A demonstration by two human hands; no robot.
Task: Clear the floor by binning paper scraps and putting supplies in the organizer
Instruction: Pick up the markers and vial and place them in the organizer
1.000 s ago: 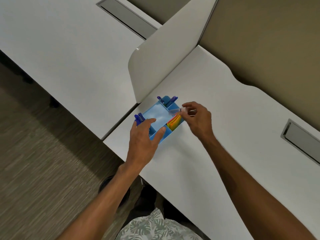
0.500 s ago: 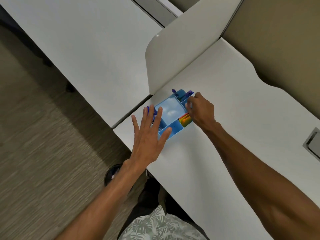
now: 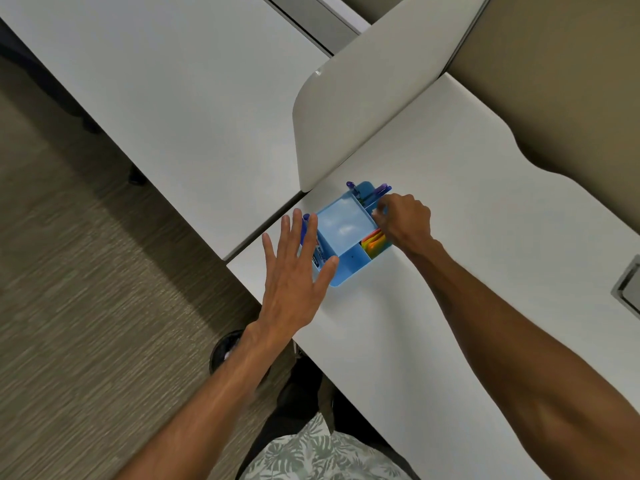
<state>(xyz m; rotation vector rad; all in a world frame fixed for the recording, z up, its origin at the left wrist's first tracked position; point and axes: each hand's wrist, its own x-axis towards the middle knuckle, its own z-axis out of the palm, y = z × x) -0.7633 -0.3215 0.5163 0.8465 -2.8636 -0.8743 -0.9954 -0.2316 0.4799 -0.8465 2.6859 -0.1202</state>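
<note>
The right hand [image 3: 405, 221] is curled at the far right rim of the blue organizer [image 3: 346, 225], fingertips pinched together right at the wall between the pen slot and the large middle bin; something small and pale seems to sit between them, but it is too small to name, so I cannot tell whether the hand grips an item or has just let one go. The left hand [image 3: 294, 271] is open and flat, fingers spread, hovering over or lightly against the organizer's near left corner, holding nothing. Between the two hands the large middle compartment looks bare. Just under the right wrist a slot holds bright orange, yellow and green sticky notes [image 3: 375, 242]; beyond the right fingertips blue pens [image 3: 372, 192] stand in the far corner slot, and another pen and a labelled item show beneath the left fingers. The organizer rests on a white desk [image 3: 450, 289] near its corner. Below the left forearm a dark round bin [image 3: 225, 348] sits on the carpet [image 3: 86, 306], and no scraps or supplies show on the visible floor. By my judgement the task is near its end, with perhaps this last small item to seat.
</note>
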